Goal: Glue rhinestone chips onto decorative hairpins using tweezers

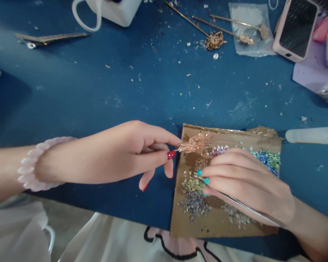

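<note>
My left hand (133, 153), red-nailed, pinches the thin stem of a hairpin-like ornament (196, 142) between thumb and forefinger. The ornament's peach-coloured, leaf-shaped head extends over a piece of cardboard (221, 230). My right hand (248, 182), with turquoise nails, is closed around metal tweezers (243, 203). Their tips are low over the yellow-green chips (192, 185), but I cannot tell whether they grip one. Dark grey chips (195, 205), pale grey chips (236, 214), blue chips (264, 158) and pink chips (218, 150) lie in groups on the cardboard, partly hidden by my right hand.
Beyond the cardboard, gold hairpin sticks (214, 40) and a small plastic bag (248, 20) lie near a pink-framed device (296, 29). A translucent tube (313, 135) is at right. A gold clip-like piece (51, 38) and a white container (120, 11) are at back left.
</note>
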`<state>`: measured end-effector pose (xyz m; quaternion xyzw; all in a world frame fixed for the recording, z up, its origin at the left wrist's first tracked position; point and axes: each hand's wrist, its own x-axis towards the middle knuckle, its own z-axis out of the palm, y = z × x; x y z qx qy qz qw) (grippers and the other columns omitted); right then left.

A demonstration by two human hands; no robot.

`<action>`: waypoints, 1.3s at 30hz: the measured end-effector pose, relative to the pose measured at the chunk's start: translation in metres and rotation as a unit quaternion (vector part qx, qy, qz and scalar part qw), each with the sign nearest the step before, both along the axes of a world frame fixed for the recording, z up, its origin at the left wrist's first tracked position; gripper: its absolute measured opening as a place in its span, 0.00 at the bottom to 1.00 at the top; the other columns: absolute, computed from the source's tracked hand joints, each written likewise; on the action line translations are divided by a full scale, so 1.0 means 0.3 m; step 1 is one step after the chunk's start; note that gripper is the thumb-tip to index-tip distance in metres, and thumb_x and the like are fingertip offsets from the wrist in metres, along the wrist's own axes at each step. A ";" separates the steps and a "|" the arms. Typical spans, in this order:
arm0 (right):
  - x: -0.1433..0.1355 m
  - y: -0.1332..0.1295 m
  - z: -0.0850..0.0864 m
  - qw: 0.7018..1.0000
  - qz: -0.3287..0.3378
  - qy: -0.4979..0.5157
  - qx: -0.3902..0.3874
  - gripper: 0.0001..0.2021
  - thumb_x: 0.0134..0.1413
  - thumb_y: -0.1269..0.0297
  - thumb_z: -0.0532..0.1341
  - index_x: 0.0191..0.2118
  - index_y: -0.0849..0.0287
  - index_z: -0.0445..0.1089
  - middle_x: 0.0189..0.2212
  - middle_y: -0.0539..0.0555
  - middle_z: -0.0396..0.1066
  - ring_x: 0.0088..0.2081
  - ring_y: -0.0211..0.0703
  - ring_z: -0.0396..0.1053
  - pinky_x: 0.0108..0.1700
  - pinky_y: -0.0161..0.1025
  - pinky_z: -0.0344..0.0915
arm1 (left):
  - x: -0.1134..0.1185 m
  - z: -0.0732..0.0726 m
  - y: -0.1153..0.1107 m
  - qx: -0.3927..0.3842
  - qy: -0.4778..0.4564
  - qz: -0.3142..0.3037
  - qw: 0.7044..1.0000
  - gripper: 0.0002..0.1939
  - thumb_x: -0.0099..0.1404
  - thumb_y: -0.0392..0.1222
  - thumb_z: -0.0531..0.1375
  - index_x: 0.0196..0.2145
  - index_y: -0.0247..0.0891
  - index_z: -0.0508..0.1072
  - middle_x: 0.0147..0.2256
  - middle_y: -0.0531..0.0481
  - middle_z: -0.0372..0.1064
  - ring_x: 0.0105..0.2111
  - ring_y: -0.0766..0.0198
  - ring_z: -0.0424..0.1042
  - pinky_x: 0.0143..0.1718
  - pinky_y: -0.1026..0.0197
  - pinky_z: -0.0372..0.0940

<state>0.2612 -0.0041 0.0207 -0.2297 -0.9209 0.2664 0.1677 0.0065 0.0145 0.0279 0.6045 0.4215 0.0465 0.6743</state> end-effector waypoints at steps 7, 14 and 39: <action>0.003 0.000 -0.007 1.000 -0.001 0.008 0.011 0.03 0.53 0.72 0.61 0.36 0.63 0.69 0.36 0.52 0.74 0.40 0.39 0.68 0.46 0.41 0.63 | -0.005 -0.009 0.001 -0.021 -0.030 0.007 0.999 0.19 0.65 0.33 0.51 0.52 0.46 0.68 0.31 0.59 0.73 0.16 0.76 0.67 0.15 0.76 0.56; 0.004 -0.004 -0.005 1.000 -0.002 0.004 0.016 0.04 0.53 0.72 0.62 0.36 0.63 0.70 0.37 0.52 0.74 0.40 0.40 0.67 0.46 0.42 0.63 | 0.001 0.005 0.001 -0.027 -0.013 0.014 0.999 0.18 0.66 0.33 0.51 0.52 0.46 0.68 0.31 0.57 0.74 0.16 0.76 0.68 0.16 0.75 0.56; 0.009 -0.011 -0.010 0.999 0.035 -0.001 0.002 0.09 0.59 0.72 0.53 0.40 0.62 0.69 0.41 0.53 0.72 0.43 0.41 0.66 0.46 0.42 0.63 | -0.006 -0.008 0.002 0.014 0.015 -0.015 1.000 0.18 0.66 0.37 0.51 0.53 0.45 0.67 0.27 0.57 0.74 0.15 0.73 0.66 0.16 0.72 0.58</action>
